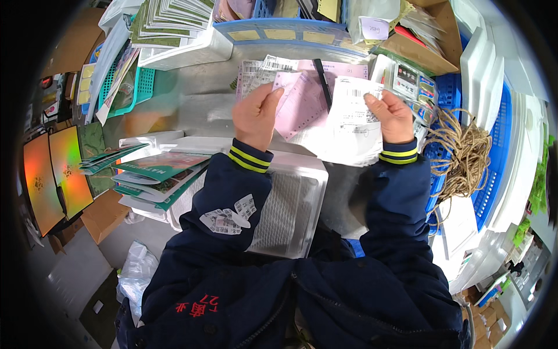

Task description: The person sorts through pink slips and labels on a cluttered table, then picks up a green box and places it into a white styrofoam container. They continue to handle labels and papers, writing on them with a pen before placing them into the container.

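My left hand (256, 114) pinches a pink slip with perforated edges (290, 111) between thumb and fingers. My right hand (392, 117) grips a stack of white printed slips (355, 118), thumb on top; the slips bear barcodes and writing. Between the hands, a black pen (322, 85) lies aslant on pink paper. Behind the left hand, white printed labels with barcodes (279, 65) overlap a pink form (351, 70) on the metal tabletop (192, 96). The undersides of both held papers are hidden.
A blue divided organizer (296, 37) and a cardboard box of papers (444, 43) stand at the back. Green-covered booklets (161, 170) rest left, over white foam boxes (283, 213). Coiled twine (462, 152) lies on blue baskets (492, 174) at right. A teal basket (144, 89) stands back left.
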Demonstrator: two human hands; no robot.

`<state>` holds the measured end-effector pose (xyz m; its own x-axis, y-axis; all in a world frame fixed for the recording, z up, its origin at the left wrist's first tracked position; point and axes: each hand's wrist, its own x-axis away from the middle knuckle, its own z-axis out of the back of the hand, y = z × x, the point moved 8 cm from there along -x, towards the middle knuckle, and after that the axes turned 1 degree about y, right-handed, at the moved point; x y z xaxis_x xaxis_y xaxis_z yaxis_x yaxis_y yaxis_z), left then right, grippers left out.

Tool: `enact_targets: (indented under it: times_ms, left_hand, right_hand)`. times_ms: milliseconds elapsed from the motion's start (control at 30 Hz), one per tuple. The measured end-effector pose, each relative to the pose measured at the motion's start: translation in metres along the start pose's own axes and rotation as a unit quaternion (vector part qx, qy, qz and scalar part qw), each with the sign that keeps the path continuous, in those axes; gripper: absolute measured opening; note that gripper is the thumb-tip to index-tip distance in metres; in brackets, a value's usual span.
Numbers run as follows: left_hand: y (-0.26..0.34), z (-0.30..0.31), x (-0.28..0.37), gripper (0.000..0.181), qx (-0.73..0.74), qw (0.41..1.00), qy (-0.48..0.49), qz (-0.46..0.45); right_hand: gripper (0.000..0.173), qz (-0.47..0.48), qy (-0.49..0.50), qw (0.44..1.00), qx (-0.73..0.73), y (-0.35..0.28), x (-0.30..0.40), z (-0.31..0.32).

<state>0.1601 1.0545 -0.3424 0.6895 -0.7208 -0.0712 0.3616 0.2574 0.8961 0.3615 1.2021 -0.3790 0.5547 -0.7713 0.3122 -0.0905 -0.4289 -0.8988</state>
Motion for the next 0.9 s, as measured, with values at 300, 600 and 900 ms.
enact_targets:
  times_ms: [300,600,900]
  left_hand:
    - [0.036,0.034,0.003,0.016,-0.08,0.973,0.192,-0.098]
    - [0.027,0.039,0.004,0.016,-0.022,0.987,0.156,-0.04]
    - [0.031,0.034,0.014,0.017,0.036,0.993,0.109,-0.019]
  right_hand:
    - [0.021,0.048,-0.002,0.984,0.171,0.096,-0.025,-0.029]
    - [0.043,0.175,0.041,0.882,0.436,0.047,-0.017,-0.035]
    - [0.023,0.182,0.083,0.838,0.507,-0.015,-0.038,-0.012]
